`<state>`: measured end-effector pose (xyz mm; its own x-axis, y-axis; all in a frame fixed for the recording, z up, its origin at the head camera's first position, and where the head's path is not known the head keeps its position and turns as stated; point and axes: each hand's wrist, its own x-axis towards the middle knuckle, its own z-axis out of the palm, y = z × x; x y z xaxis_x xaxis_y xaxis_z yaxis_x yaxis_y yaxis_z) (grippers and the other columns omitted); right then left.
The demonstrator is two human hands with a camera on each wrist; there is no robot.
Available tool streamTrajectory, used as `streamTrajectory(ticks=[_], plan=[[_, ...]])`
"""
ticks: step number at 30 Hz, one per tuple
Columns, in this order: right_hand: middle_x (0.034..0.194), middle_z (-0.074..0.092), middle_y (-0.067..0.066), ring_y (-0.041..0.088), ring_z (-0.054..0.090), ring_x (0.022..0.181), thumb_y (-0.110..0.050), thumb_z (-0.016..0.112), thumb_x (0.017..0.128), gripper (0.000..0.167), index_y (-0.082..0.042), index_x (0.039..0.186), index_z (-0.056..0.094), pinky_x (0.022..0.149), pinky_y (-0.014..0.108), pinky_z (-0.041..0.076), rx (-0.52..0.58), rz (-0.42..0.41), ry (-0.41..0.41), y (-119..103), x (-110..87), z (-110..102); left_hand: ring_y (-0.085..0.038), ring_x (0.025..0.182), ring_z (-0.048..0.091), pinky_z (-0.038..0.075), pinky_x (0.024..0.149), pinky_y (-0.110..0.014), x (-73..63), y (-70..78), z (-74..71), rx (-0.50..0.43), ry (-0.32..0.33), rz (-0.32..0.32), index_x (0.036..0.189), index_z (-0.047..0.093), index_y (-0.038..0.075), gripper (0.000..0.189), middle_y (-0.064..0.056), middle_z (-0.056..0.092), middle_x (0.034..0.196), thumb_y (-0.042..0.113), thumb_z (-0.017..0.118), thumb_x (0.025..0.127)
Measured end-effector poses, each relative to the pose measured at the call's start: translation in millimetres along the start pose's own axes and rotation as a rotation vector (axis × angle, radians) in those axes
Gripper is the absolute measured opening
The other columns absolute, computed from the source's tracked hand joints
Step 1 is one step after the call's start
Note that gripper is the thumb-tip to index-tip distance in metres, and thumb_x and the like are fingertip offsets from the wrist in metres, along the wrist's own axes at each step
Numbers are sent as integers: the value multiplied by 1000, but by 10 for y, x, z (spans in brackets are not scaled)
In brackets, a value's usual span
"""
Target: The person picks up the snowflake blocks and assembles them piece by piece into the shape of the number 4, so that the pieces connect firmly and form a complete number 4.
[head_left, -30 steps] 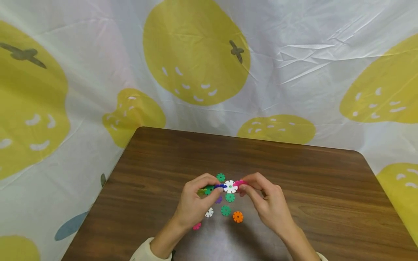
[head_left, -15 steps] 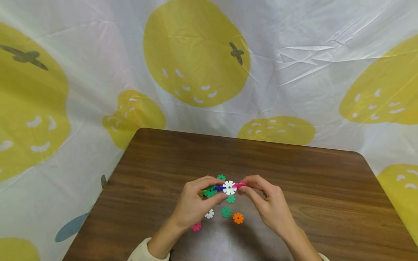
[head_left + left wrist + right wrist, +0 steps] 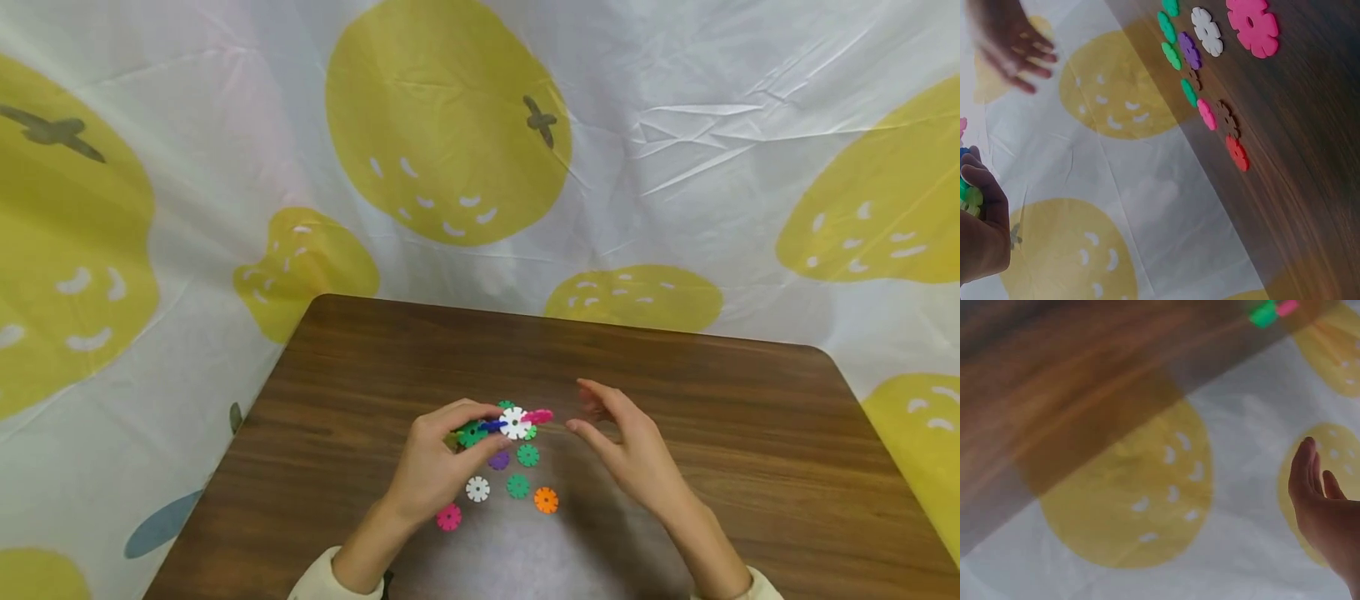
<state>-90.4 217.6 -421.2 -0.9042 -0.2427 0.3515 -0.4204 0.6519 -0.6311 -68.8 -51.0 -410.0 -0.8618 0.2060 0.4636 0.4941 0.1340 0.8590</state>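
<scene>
In the head view my left hand [image 3: 435,462] pinches a chain of notched plastic snowflake discs between thumb and fingers. Along it I see a green disc [image 3: 472,433], a blue disc [image 3: 491,426] seen edge-on, a white disc [image 3: 514,423] facing up and a pink disc [image 3: 538,417] at the right end. A yellow-green disc [image 3: 972,200] shows at the palm in the left wrist view. My right hand [image 3: 633,446] is off to the right, apart from the chain, thumb and fingers spread with nothing between them. The right wrist view shows it [image 3: 1319,494] too.
Loose discs lie on the brown wooden table [image 3: 750,467] under the hands: purple [image 3: 498,460], white [image 3: 477,489], orange [image 3: 546,500], pink [image 3: 449,517] and several green. Brown [image 3: 1228,119] and red [image 3: 1237,154] discs lie there too. A fruit-print cloth [image 3: 450,275] hangs behind.
My right hand has let go of the pink disc and moved right, its fingers opening. The chain, still in my left hand, has shifted slightly left.
</scene>
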Motion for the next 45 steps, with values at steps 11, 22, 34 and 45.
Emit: streamTrajectory(ticks=[11,22,34,45], plan=[[117,69,12,31,68,107,-20,79,90,52,-4,137,62,92,50,58,-96,80,-247,306,-95,316,-7,81,64,56,66,-21,-2,28,-24,12,9,-41,110,77,12,24,1,76,100,16,83,87],[106,62,-3,13,50,92,-35,79,89,41,-14,124,72,73,24,47,-119,34,-487,340,-321,423,-7,82,65,56,65,-22,3,33,-31,10,11,-57,112,76,14,24,2,76,102,19,82,89],[95,61,-10,6,50,91,-21,86,82,23,-20,97,68,76,27,49,-213,-102,-399,242,-428,564,-8,88,68,59,71,-24,-7,54,-19,14,17,-26,112,76,12,24,0,76,104,15,82,89],[81,69,-7,-4,55,70,-13,70,97,13,-13,96,56,62,20,49,99,47,-408,169,-380,453,-6,79,63,54,62,-20,-15,49,-18,31,38,-4,110,77,12,24,-2,77,99,15,83,87]])
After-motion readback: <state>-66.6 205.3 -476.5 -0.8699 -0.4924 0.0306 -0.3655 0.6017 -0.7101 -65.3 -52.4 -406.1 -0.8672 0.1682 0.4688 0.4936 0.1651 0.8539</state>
